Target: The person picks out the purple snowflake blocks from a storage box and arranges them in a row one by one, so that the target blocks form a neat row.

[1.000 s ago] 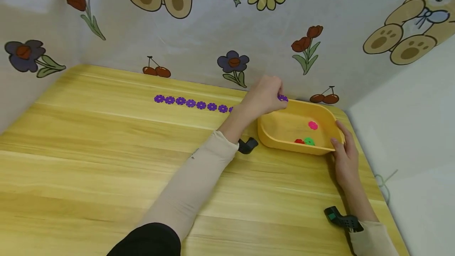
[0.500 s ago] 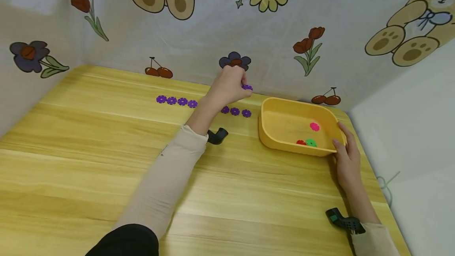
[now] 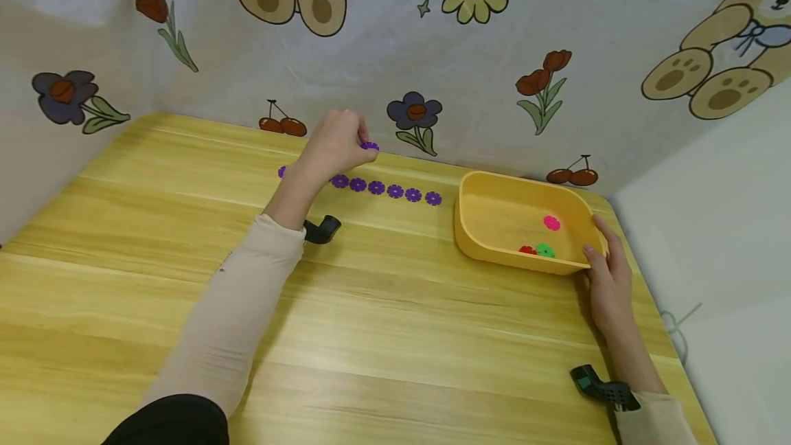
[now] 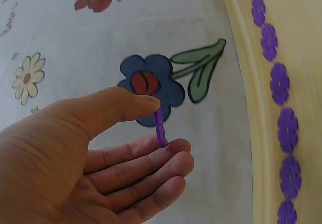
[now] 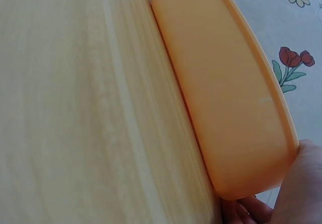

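My left hand point(image 3: 331, 146) pinches a purple flower-shaped disc point(image 4: 159, 128) between thumb and fingertips, seen edge-on in the left wrist view. It is held above a row of similar purple discs point(image 3: 376, 187) on the table; the hand and wrist hide part of the row's left end. At the right, my right hand point(image 3: 610, 283) grips the near right corner of a yellow plastic tray point(image 3: 525, 263), thumb at the rim. Inside the tray lie a pink disc point(image 3: 552, 223), a green disc point(image 3: 545, 250) and a red disc point(image 3: 527, 250), partly hidden by the near wall.
The wood-grain table point(image 3: 395, 335) meets a cloth point(image 3: 346, 74) printed with flowers and bears along its back edge. A white wall point(image 3: 729, 225) stands beyond the table's right edge. Each wrist wears a black camera mount point(image 3: 602, 388).
My left hand has moved left from over the tray to above the purple row, carrying the purple disc. The right hand keeps its grip on the tray.
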Demonstrator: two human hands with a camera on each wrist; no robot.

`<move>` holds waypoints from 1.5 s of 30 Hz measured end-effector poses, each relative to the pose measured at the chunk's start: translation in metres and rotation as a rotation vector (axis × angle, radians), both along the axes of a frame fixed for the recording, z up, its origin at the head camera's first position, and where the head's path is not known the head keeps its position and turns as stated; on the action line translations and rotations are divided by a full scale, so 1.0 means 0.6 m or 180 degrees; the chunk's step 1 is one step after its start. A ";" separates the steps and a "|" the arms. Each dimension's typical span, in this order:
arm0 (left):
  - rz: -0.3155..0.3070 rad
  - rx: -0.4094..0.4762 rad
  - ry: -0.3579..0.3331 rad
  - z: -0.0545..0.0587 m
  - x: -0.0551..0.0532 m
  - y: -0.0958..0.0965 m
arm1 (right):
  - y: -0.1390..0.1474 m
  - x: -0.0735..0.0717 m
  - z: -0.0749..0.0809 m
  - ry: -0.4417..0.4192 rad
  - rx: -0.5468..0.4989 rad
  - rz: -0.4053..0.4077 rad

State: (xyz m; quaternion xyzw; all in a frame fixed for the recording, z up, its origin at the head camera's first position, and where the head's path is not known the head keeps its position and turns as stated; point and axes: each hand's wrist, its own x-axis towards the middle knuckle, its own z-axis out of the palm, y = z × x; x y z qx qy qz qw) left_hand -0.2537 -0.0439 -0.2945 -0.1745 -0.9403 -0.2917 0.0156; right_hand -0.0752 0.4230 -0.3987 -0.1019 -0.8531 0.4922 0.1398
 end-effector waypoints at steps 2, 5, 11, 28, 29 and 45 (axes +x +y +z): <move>0.0027 0.0006 -0.0014 -0.002 -0.001 -0.012 | 0.000 0.000 0.001 0.0000 -0.0064 0.0020; 0.0090 -0.0016 -0.0046 -0.004 -0.003 -0.026 | 0.000 -0.001 0.001 0.0017 -0.0185 0.0054; 0.0149 -0.0065 -0.0051 -0.007 -0.005 -0.051 | -0.004 -0.004 0.000 0.0047 -0.0375 0.0072; 0.0371 -0.0370 -0.0063 -0.028 -0.008 -0.165 | -0.004 -0.003 0.000 0.0016 -0.0241 0.0032; 0.0386 -0.0381 -0.0076 -0.029 -0.008 -0.171 | -0.004 -0.003 0.000 -0.0004 -0.0165 0.0014; 0.0562 -0.0425 -0.0123 -0.055 -0.005 -0.237 | -0.006 0.000 0.001 0.0007 -0.0334 0.0006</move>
